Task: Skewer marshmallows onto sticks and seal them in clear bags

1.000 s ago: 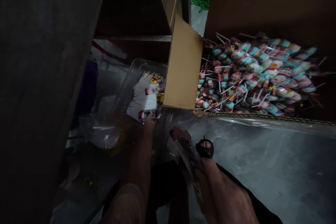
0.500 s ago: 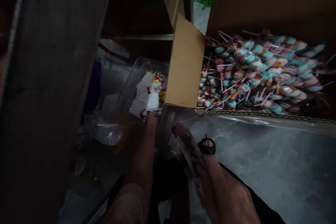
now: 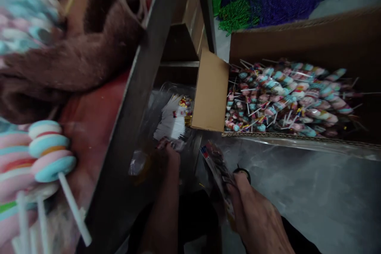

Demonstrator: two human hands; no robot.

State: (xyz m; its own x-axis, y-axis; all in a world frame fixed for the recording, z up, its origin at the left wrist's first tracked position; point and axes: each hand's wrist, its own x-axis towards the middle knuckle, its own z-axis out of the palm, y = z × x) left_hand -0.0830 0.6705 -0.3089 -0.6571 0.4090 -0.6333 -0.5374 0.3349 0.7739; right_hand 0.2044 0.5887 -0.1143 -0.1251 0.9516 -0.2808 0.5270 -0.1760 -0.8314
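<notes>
The grey floor point(image 3: 312, 198) spreads widest, running out past the right hand on its outer side and leaving room to swing that way. On the left, a red-topped table point(image 3: 102, 107) cuts in, its dark edge slanting beside the left forearm, so that side is tight; brown cloth point(image 3: 74, 63) and striped lollipops point(image 3: 50, 149) lie on top. An open cardboard box point(image 3: 297, 41) full of wrapped lollipops point(image 3: 285, 95) stands ahead to the right, its near rim beyond the right hand and its flap point(image 3: 210, 95) jutting toward a clear bin point(image 3: 178, 86) below the table edge. The right hand point(image 3: 258, 208) is clamped on a stack of printed packets point(image 3: 218, 166), held over the floor. Well apart from it, the left hand point(image 3: 172, 152) reaches to the bin's near edge, fingers at a printed piece point(image 3: 162, 143) beside fanned white cards point(image 3: 171, 123); whether they grip is too dim to tell.
</notes>
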